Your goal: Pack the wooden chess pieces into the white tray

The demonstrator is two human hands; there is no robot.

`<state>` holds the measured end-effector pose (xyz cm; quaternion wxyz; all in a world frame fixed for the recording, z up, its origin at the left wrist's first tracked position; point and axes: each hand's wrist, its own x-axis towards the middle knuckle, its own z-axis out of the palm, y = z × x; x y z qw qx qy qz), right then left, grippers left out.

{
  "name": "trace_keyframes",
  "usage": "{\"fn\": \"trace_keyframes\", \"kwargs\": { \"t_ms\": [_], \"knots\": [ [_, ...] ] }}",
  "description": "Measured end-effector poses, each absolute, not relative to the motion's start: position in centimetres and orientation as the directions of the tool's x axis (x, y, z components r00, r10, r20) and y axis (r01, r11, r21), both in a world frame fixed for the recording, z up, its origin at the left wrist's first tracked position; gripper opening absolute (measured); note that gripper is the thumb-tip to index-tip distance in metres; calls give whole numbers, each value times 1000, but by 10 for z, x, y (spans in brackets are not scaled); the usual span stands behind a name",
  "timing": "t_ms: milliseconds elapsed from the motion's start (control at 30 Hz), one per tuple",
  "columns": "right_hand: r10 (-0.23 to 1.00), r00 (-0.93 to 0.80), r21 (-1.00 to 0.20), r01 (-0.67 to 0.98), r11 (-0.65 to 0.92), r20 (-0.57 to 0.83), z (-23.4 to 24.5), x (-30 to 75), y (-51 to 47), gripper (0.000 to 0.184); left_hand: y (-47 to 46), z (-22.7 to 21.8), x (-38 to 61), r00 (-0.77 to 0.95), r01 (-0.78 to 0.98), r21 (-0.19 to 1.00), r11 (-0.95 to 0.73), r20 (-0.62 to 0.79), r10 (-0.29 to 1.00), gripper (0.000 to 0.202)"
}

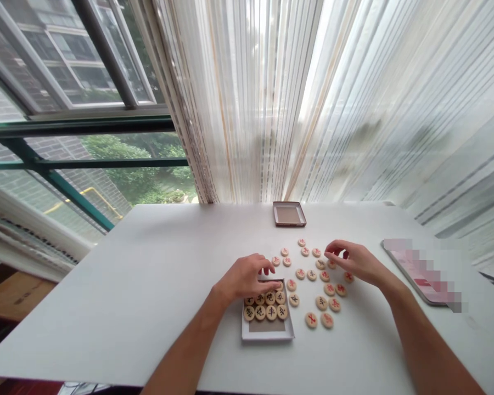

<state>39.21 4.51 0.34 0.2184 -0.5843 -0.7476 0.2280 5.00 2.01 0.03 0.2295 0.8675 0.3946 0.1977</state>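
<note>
A shallow white box lies on the white table in front of me, with several round wooden chess pieces with black characters packed in its far part. My left hand rests over the box's far edge, fingers curled down onto the pieces there. Several loose pieces with red characters lie scattered to the right of the box. My right hand hovers over them, fingertips pinched together at a piece near its thumb; what it holds is too small to tell.
The brown box lid sits at the table's far edge by the striped curtain. A flat blurred item lies at the right. A window is at the left, and the table's left edge drops away.
</note>
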Motion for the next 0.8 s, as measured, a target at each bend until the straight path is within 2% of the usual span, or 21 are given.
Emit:
{"fn": "trace_keyframes", "kwargs": {
  "t_ms": [167,300,433,667,800],
  "knots": [
    [975,-218,-640,743,196,45,5,391,36,32,18,-1,53,632,612,567,-551,68,772,23],
    [973,-200,-628,745,226,114,7,387,34,35,19,-1,52,636,610,585,-535,41,770,22],
    [973,-214,-637,740,217,82,7,383,32,34,20,1,50,641,611,600,-517,9,768,23],
    [948,-314,-651,709,272,54,4,375,29,26,18,4,51,628,606,607,-515,32,777,22],
    [949,-308,-625,727,285,74,1,377,30,26,18,4,51,606,625,592,-508,42,794,23]
  ]
}}
